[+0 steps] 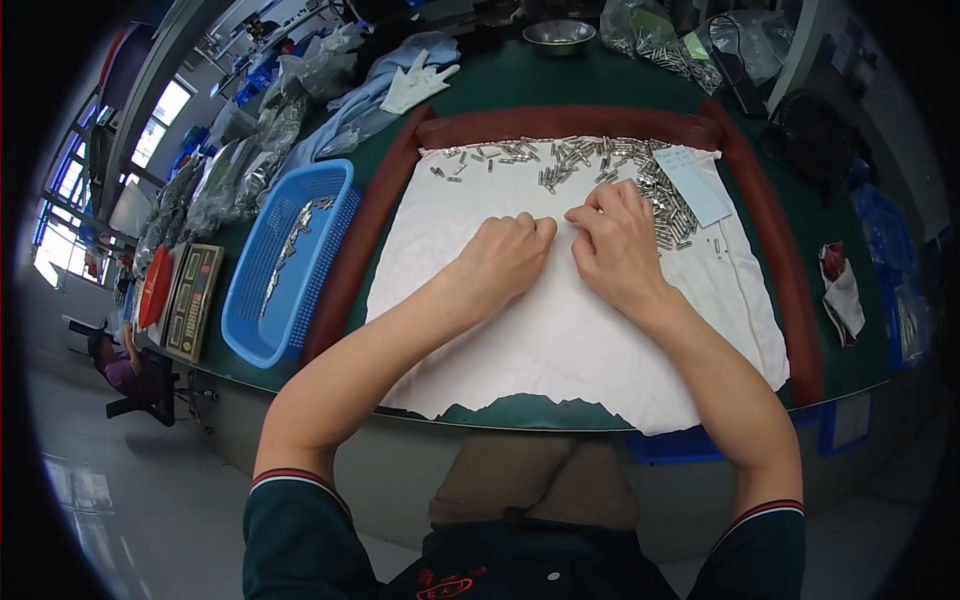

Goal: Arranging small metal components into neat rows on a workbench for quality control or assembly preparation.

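Over the white cloth [530, 350], both hands are close together with a narrow gap between them. My left hand [508, 258] is closed, its fingers curled in; whatever it may grip is hidden. Thumb and forefinger of my right hand [618, 245] are drawn toward each other, and anything between them is too small to name. Just beyond and beside the right hand lies a heap of small shiny metal cylindrical parts [672, 212]. More such metal parts [562, 168] are scattered along the cloth's far edge. A pale blue sheet [693, 187] rests against the heap.
Dark red padded strips [770, 235] border the cloth on three sides of the green table [520, 85]. At left stand a blue basket [338, 235] with metal parts and a boxy device [195, 300]. Farther back are a white glove [420, 85], metal bowl [560, 36] and plastic bags [650, 35].
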The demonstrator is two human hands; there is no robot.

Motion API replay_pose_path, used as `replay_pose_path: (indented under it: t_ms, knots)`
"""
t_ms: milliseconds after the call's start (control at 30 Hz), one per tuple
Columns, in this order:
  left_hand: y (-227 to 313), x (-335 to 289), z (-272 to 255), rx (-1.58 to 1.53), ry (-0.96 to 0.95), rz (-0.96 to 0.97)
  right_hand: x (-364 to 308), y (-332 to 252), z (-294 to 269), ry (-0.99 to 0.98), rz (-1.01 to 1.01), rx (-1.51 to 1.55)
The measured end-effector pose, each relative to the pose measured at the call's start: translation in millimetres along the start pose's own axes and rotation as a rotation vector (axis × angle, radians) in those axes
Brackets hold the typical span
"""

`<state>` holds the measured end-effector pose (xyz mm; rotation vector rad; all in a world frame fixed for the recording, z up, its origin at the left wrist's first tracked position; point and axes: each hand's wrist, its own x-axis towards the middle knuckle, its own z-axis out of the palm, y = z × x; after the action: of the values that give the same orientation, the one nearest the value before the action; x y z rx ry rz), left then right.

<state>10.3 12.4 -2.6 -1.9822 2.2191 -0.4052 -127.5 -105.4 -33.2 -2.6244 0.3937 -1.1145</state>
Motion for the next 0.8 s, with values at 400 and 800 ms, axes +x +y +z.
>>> replay_pose_path:
  t_ms: [400, 800]
  knots:
    - [-1, -1, 13, 0.020, 0.055, -0.036, -1, 2, 4, -0.017, 0.007, -0.012]
    - [-8, 3, 14, -0.052, 0.057, 0.019, -1, 2, 4, -0.034, 0.022, -0.005]
